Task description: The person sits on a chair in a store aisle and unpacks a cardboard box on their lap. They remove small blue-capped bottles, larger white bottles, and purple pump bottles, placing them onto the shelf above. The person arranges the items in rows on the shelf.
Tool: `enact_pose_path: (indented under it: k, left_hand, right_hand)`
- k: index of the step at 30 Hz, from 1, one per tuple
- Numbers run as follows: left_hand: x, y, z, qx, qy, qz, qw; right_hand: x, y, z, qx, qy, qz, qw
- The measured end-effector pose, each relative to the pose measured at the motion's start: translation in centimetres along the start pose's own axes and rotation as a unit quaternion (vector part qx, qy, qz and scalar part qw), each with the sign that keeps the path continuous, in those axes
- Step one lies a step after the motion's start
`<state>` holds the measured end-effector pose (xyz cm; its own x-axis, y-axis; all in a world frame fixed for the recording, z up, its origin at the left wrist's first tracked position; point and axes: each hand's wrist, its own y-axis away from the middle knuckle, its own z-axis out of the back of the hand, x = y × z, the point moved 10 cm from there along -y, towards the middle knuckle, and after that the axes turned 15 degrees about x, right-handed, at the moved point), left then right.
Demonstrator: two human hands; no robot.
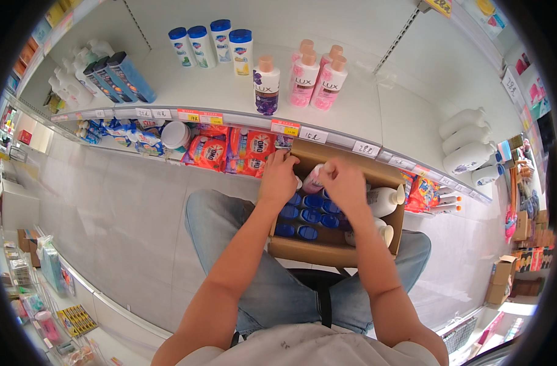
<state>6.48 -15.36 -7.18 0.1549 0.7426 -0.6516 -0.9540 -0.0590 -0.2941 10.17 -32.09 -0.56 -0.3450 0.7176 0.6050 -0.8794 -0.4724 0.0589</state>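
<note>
An opened cardboard box stands between my knees, against the front of the shelf. My left hand has its fingers curled at the box's far left corner. Inside, a pink bottle leans with its top at the fingers of my right hand, which is blurred and closed around the cap end. Several blue-capped bottles stand upright in the box's near left part. White bottles lie along its right side, partly under my right forearm.
The shelf above the box holds blue-capped white bottles, a purple Lux bottle, pink Lux bottles and blue bottles. Its edge carries price tags. OMO detergent bags fill the lower shelf. White jugs stand at right.
</note>
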Motion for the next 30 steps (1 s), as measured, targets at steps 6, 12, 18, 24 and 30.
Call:
enact_pose_path:
  k: [6, 12, 18, 24, 30]
  left_hand:
    - [1.1, -0.1, -0.9, 0.044, 0.011, 0.042, 0.998]
    - [0.8, 0.0, -0.5, 0.035, 0.033, 0.035, 0.998]
    - [0.4, 0.2, 0.4, 0.002, 0.058, 0.021, 0.998]
    - [0.8, 0.2, 0.3, -0.015, 0.061, 0.022, 0.998]
    - [0.9, 0.1, 0.1, -0.011, 0.077, 0.024, 0.997]
  right_hand:
    - [6.6, -1.7, 10.6, -0.144, -0.102, 0.091, 0.980]
    - [10.0, -6.1, 12.4, -0.184, -0.139, 0.134, 0.964]
    - [10.6, -11.1, 10.2, -0.172, -0.080, 0.160, 0.969]
    - [10.6, -12.6, 9.3, -0.152, -0.079, 0.127, 0.977]
    - [9.7, -11.8, 8.2, -0.208, -0.056, 0.171, 0.962]
